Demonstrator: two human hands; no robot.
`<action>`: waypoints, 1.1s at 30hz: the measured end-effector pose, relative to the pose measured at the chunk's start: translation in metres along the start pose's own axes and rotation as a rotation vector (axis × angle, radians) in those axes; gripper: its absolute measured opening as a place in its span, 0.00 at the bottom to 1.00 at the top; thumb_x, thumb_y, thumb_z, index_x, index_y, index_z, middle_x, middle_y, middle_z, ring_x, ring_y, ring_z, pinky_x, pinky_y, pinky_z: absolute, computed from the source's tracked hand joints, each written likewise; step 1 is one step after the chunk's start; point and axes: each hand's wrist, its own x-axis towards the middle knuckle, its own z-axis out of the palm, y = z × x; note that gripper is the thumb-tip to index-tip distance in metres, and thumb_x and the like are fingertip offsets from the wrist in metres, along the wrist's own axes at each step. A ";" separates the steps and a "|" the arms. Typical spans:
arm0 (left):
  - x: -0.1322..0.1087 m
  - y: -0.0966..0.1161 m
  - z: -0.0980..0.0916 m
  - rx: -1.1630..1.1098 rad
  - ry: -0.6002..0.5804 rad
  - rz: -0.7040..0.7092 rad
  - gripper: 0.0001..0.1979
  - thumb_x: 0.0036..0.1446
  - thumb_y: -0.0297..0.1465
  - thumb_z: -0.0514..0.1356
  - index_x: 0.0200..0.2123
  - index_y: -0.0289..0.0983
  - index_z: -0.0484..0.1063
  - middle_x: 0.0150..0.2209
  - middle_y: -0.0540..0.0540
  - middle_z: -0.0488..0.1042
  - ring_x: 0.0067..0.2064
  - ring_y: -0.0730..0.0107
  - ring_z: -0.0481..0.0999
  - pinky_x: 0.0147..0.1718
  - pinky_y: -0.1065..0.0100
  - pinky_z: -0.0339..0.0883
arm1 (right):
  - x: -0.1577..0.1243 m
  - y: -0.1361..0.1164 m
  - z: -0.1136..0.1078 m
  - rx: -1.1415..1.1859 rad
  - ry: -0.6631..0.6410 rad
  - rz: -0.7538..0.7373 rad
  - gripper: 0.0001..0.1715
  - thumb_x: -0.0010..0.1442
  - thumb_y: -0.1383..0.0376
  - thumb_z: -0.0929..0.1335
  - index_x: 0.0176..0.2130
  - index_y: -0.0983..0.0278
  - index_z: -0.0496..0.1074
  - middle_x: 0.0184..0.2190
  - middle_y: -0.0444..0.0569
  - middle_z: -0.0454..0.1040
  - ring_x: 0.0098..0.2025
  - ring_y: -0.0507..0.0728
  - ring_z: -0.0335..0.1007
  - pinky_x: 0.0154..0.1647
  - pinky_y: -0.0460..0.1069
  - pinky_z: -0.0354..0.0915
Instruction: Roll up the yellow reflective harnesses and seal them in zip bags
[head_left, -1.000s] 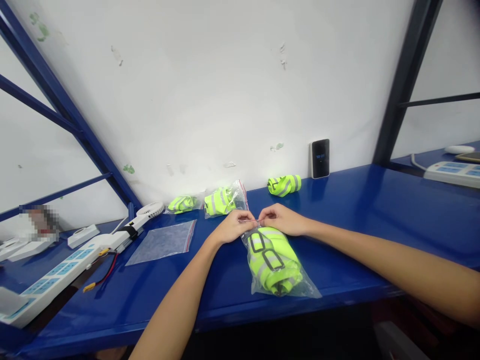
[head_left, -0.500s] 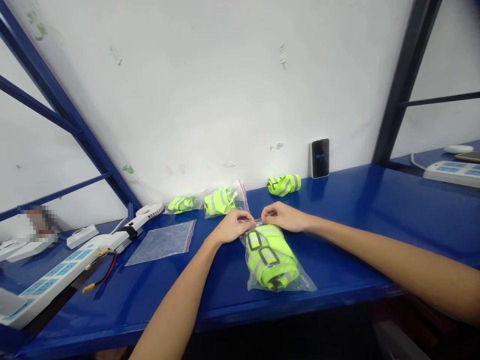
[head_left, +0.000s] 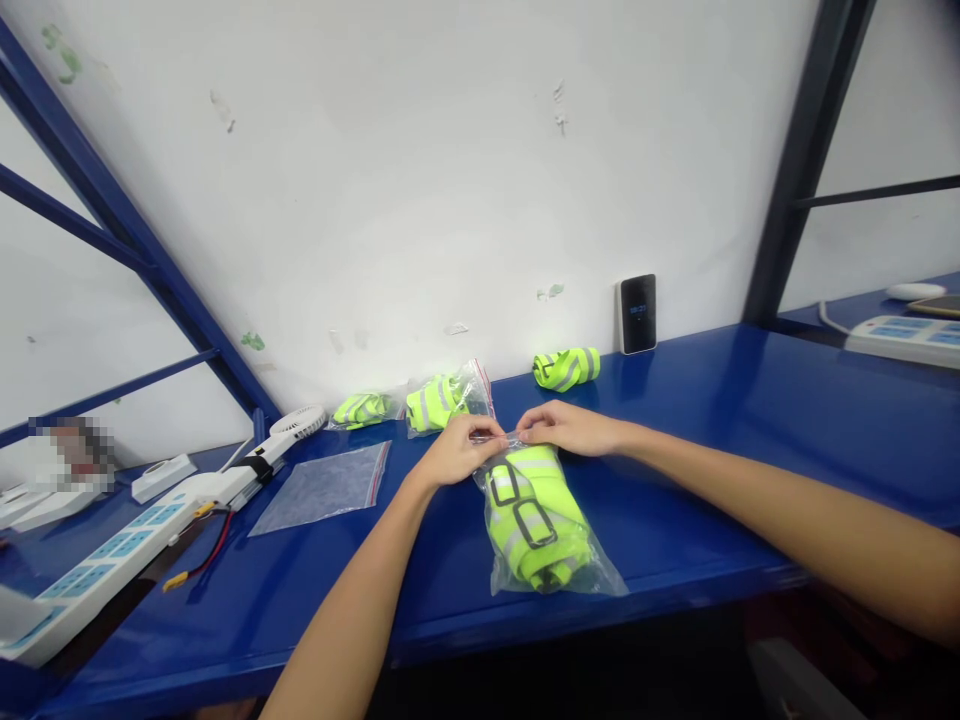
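A clear zip bag [head_left: 600, 572] lies at the front of the blue table, its top edge away from me. Inside it is a rolled yellow-green reflective vest [head_left: 551, 500] with grey stripes and dark, buckle-like loops. My left hand [head_left: 463, 447] pinches the bag's top edge at its left part. From the other side, my right hand [head_left: 564, 427] has its fingers closed on the same edge, close to the left fingertips. The strip between the fingertips is partly hidden.
Behind are two bagged vests [head_left: 439, 402] [head_left: 362, 408] and a bare rolled vest [head_left: 567, 369]. A flat zip bag [head_left: 322, 487] lies left, near a power strip [head_left: 127, 545], a small fan [head_left: 302, 421] and a red-black cable [head_left: 217, 545]. A black-screened device [head_left: 637, 314] leans on the wall.
Both hands have come closer together along the bag's top edge, the right one shifting slightly left. The bag has moved a little left and turned slightly.
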 end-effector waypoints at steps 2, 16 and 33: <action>-0.001 0.003 -0.002 0.027 0.023 -0.003 0.10 0.56 0.34 0.58 0.30 0.33 0.75 0.29 0.47 0.76 0.32 0.71 0.72 0.34 0.72 0.64 | -0.001 -0.001 0.001 -0.013 0.049 -0.053 0.18 0.58 0.55 0.66 0.35 0.67 0.78 0.32 0.49 0.77 0.33 0.55 0.68 0.36 0.49 0.61; -0.003 0.000 -0.004 0.041 0.007 -0.025 0.10 0.56 0.34 0.59 0.33 0.34 0.77 0.31 0.46 0.78 0.33 0.71 0.73 0.35 0.71 0.66 | -0.009 -0.013 0.012 -0.061 0.071 -0.103 0.21 0.60 0.54 0.65 0.34 0.68 0.76 0.27 0.48 0.74 0.28 0.53 0.64 0.29 0.47 0.57; -0.004 0.007 0.000 0.071 -0.044 -0.034 0.12 0.56 0.37 0.58 0.33 0.33 0.75 0.28 0.48 0.74 0.29 0.73 0.69 0.29 0.73 0.61 | -0.007 -0.012 0.022 -0.195 0.133 -0.168 0.16 0.60 0.58 0.64 0.33 0.67 0.74 0.23 0.46 0.71 0.26 0.52 0.60 0.27 0.46 0.55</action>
